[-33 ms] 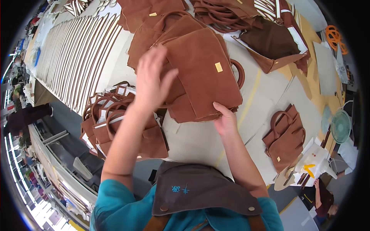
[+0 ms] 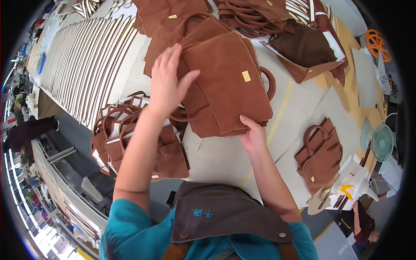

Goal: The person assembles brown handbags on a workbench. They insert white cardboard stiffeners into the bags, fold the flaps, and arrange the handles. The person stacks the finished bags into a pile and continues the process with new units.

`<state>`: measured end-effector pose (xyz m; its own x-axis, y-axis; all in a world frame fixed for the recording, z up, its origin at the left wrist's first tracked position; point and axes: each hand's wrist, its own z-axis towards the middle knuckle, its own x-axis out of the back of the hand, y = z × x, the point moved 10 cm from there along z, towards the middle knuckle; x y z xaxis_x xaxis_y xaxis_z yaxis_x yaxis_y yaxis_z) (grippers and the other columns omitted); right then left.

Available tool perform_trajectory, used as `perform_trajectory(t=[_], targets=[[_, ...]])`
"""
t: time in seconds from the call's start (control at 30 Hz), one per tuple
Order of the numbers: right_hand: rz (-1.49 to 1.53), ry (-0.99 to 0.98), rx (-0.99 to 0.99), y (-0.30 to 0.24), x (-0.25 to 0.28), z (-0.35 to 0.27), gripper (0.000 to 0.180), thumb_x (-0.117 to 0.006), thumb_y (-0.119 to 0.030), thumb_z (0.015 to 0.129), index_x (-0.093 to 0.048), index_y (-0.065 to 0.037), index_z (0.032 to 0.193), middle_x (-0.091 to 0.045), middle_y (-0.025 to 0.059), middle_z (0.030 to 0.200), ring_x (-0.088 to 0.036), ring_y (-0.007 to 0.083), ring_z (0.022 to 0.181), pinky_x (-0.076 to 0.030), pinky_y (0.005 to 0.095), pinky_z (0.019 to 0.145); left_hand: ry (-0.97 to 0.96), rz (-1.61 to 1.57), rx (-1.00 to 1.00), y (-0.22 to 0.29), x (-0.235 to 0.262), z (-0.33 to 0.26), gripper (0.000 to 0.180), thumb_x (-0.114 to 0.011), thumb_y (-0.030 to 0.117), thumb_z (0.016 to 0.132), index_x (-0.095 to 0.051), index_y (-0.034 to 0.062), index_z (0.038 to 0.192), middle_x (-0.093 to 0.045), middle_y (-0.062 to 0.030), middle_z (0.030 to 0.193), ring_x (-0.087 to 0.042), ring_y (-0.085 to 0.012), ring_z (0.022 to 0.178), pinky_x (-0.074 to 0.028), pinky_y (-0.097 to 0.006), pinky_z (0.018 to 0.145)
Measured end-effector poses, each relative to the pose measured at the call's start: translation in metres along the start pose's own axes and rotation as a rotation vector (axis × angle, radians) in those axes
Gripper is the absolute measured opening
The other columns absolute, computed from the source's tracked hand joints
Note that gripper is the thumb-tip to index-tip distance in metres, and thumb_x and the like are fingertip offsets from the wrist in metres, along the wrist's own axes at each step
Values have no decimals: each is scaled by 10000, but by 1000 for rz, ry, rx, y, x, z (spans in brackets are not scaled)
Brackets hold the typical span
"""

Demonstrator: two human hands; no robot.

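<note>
A stack of reddish-brown fabric bag panels [image 2: 225,82] lies in front of me, its top panel bearing a small yellow tag [image 2: 246,76]. My right hand [image 2: 254,133] grips the near right corner of this stack, thumb on top and the fingers hidden underneath. Over the stack's left side is my left hand [image 2: 168,80], fingers stretched out and thumb apart, holding nothing. Whether its palm touches the fabric I cannot tell. A rounded handle [image 2: 268,83] sticks out on the right side of the stack, and another handle [image 2: 184,116] shows below my left hand.
Handled brown bag pieces [image 2: 160,151] are piled at the left near edge. One more brown bag piece [image 2: 318,156] lies to the right. Long brown-and-white strips [image 2: 86,65] cover the far left. A green fan [image 2: 382,142] and orange scissors [image 2: 376,43] are at the right.
My left hand has shifted slightly left and straightened its fingers. The handle below it shows more now. My right hand stays on the stack's corner.
</note>
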<state>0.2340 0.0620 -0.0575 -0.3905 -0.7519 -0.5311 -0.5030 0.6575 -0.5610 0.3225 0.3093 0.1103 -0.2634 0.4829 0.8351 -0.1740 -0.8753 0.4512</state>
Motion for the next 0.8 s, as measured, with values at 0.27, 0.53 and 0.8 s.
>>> perform_trajectory(t=[0.27, 0.53, 0.8], targets=[[-68, -363, 169, -82, 35, -38, 605, -700, 11, 811, -483, -61, 1371, -545, 67, 1355, -507, 255, 1272, -403, 429, 1083, -350, -919, 296, 19, -25, -8, 1084, -876, 436, 675, -325, -67, 1461, -479, -225, 1408, -450, -303, 1334, -364, -376, 1105], [149, -343, 112, -87, 140, -59, 616, -681, 16, 822, -457, -61, 1391, -546, 96, 1363, -501, 281, 1282, -387, 462, 1106, -928, -1244, 314, 104, -42, -112, 720, -810, 22, 742, -483, -33, 1381, -617, -66, 1269, -551, -107, 1156, -436, -282, 1015], [276, -250, 10, -56, 172, -85, 549, -624, -4, 875, -449, -69, 1391, -558, 95, 1342, -537, 281, 1243, -436, 438, 1063, -846, -1744, 393, 167, -44, -152, 668, -748, 48, 826, -450, -18, 1420, -538, -87, 1380, -502, -153, 1250, -387, -313, 1077]])
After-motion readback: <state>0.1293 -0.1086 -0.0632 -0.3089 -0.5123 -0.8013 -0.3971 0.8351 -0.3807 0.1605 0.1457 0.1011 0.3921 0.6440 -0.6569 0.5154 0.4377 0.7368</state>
